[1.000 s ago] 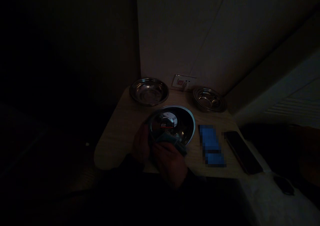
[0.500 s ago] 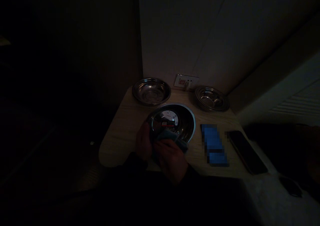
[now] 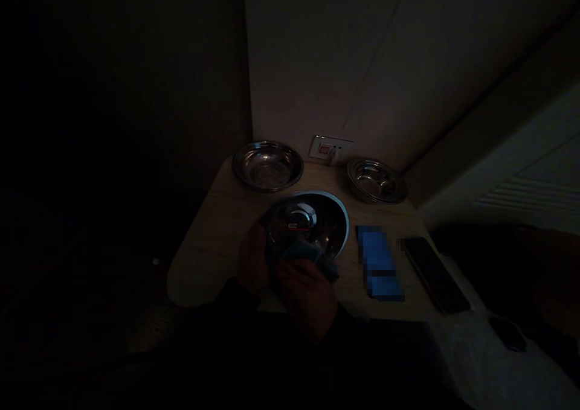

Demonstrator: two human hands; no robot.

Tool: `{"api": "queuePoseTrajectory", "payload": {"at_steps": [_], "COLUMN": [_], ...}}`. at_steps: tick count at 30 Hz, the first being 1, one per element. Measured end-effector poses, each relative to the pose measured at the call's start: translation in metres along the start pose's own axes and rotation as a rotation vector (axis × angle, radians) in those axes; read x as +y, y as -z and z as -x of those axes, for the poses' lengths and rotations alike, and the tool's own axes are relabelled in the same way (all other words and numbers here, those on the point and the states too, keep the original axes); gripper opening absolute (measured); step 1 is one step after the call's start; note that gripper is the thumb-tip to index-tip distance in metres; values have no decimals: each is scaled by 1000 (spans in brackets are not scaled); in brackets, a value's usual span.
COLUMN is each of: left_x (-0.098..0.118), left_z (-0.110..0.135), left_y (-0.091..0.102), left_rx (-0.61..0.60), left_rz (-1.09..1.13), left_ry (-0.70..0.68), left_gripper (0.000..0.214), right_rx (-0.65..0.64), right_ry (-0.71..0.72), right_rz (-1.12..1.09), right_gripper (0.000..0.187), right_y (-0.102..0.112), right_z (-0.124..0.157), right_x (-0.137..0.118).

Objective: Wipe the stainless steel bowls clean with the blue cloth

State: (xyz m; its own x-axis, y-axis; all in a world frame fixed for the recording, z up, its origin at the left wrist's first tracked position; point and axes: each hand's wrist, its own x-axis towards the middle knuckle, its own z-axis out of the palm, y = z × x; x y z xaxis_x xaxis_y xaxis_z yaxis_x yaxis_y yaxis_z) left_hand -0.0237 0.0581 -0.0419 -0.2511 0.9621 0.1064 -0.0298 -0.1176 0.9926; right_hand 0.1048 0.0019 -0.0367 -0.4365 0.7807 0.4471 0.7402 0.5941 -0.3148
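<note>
The scene is very dark. A shiny steel bowl is tilted toward me over the small wooden table. My left hand grips the bowl's near left rim, fingers curled round it. My right hand is closed on a bluish-grey cloth pressed against the bowl's near inner edge. A small red and white label shows inside the bowl.
Two more steel bowls stand at the back, one on the left and one on the right, with a wall socket between them. A blurred blue item and a dark phone lie right of the held bowl.
The view shifted slightly. The held bowl tilted a little and the cloth hand moved slightly along the near rim. Both hands keep their hold.
</note>
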Motion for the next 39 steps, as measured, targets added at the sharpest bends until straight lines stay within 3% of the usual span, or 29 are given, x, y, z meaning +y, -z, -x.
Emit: {"api": "queuePoseTrajectory", "payload": {"at_steps": [3,8,12,15,21,26,32,36,39], "left_x": [2,5,-2,-7,-5,-2,-1,-3,-6], "left_z": [0,-2,-7,-8,-3,3,6,6,5], "left_y": [2,-1,-1,1,3,2,2,3,6], "left_rx": [-13,-77,-112,-160,-265,-242,-317,-328,-281], "left_rz": [-9,51,70,106,81,-7,-13,-60,-99], "left_ry": [25,-85,-80,-63,-81,-166,-220,-249,-269], "left_gripper": [60,58,51,50,50,52,49,49,48], "right_rx": [4,-137,-153,-87,59,-81,-259,-348,-333], "right_ry": [7,215,234,205,57,32,-14,-117,-178], "right_rz": [-12,188,276,291,340,389,414,365,241], "right_gripper": [28,27,25,25,21,23,28,25,20], "right_y": [-8,26,49,54,48,43,49,29,14], "right_z": [-3,13,17,15,14,21,17,-8,-25], "right_x": [-6,33,50,50,48,40,34,22,14]}}
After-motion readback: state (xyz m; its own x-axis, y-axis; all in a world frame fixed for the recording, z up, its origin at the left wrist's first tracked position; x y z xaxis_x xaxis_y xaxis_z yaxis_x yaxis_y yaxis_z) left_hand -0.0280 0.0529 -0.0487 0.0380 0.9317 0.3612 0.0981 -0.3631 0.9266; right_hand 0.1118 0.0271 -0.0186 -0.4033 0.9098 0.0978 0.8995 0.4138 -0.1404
